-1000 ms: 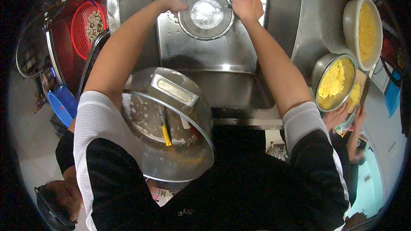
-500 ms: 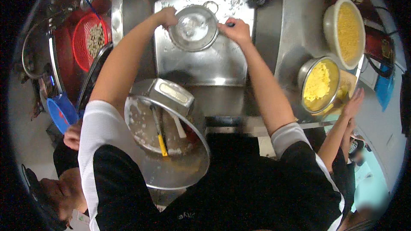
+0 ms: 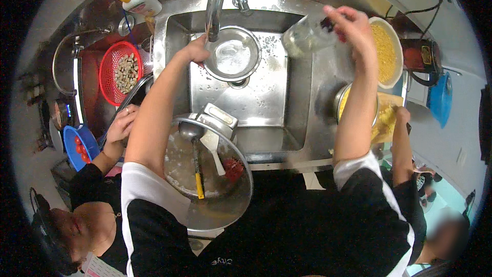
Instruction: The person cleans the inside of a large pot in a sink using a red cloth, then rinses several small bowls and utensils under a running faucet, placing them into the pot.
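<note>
My left hand (image 3: 193, 51) is closed on the left rim of a round metal bowl (image 3: 230, 56). The bowl is over the sink (image 3: 241, 110), beneath the curved faucet (image 3: 214, 7), and shiny wetness shows inside it. My right hand (image 3: 356, 30) is raised above the sink's right edge. Its fingers close on a dark part of a see-through object (image 3: 306, 37), which is smeared by motion, so its exact kind cannot be made out.
A large pot (image 3: 225, 215) in front of me holds a ladle (image 3: 199, 177) and a white spatula (image 3: 214, 151). Left are a red colander (image 3: 106, 72) and a co-worker's hand (image 3: 122, 123). Right are a bowl of yellow grains (image 3: 385, 54) and another person's hand (image 3: 402, 116) by a cutting board (image 3: 390, 99).
My right hand has moved away from the bowl, rightward, carrying the see-through object. My left hand keeps its hold on the bowl. The view has shifted, bringing the faucet in.
</note>
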Available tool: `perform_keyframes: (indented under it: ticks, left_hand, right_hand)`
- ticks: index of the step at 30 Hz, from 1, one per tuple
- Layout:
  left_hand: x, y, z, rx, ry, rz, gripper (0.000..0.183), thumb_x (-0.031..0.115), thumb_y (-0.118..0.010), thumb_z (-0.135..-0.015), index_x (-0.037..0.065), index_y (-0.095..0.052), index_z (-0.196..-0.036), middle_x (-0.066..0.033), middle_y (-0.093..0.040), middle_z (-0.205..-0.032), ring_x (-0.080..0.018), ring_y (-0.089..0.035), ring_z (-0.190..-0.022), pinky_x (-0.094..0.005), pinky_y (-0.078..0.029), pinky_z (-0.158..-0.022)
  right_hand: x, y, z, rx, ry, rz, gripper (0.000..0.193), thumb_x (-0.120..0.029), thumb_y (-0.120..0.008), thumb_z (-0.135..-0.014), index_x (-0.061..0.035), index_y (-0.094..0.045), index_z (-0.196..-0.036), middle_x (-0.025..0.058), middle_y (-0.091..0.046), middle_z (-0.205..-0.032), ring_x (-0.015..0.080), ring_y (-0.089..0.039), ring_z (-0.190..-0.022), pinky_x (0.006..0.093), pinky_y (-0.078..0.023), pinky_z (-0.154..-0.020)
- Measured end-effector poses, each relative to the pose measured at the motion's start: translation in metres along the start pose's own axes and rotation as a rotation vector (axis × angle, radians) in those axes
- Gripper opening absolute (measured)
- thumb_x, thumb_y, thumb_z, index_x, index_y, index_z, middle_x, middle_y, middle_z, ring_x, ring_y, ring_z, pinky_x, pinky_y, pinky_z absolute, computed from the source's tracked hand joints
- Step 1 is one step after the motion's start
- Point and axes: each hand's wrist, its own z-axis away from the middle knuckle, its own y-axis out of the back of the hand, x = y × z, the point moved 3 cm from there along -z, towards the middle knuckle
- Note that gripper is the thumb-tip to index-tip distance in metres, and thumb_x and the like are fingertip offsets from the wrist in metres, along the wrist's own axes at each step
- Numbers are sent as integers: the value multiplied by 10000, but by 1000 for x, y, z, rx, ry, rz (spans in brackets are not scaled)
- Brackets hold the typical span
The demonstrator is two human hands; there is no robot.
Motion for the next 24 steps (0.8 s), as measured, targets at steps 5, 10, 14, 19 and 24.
perform_keyframes:
  ticks: [5,10,14,19,24]
  left_hand:
    - [17,2,22,65,-13,190,680,65,-599,-691,-24,-337,-1312,-218,-541,-1155,-266,-660,-759,-322,-569,-502]
    - [5,1,12,212,-72,197,741,112,-632,-678,-26,-308,-1329,-235,-528,-1173,-284,-648,-845,-322,-573,-554]
    - [10,4,35,162,-71,303,721,169,-653,-658,-41,-361,-1283,-236,-545,-1145,-309,-626,-917,-323,-560,-682]
    - [2,14,68,237,-133,444,624,62,-573,-683,-47,-386,-1269,-242,-574,-1066,-262,-663,-681,-317,-566,-520]
    - [3,10,96,374,-139,457,465,93,-524,-783,-7,-426,-1226,-133,-604,-984,-195,-633,-740,-290,-554,-570]
  right_hand:
    - [7,33,-51,24,-71,24,380,-437,-702,-730,-130,-516,-604,-36,-470,-508,60,-413,-424,223,-308,-392]
    - [55,52,-105,73,-178,-162,338,-391,-682,-754,-131,-527,-603,-22,-480,-521,94,-441,-443,234,-311,-408]
    - [91,73,-124,148,-248,-456,254,-304,-656,-783,-63,-578,-810,32,-541,-598,129,-503,-484,249,-375,-425]
    - [76,53,-70,441,-20,-126,404,-270,-675,-749,-71,-552,-1079,38,-602,-739,134,-572,-629,264,-449,-524]
    - [32,-75,65,-147,48,-443,515,-320,-649,-783,-125,-447,-1214,52,-603,-913,193,-624,-803,313,-506,-602]
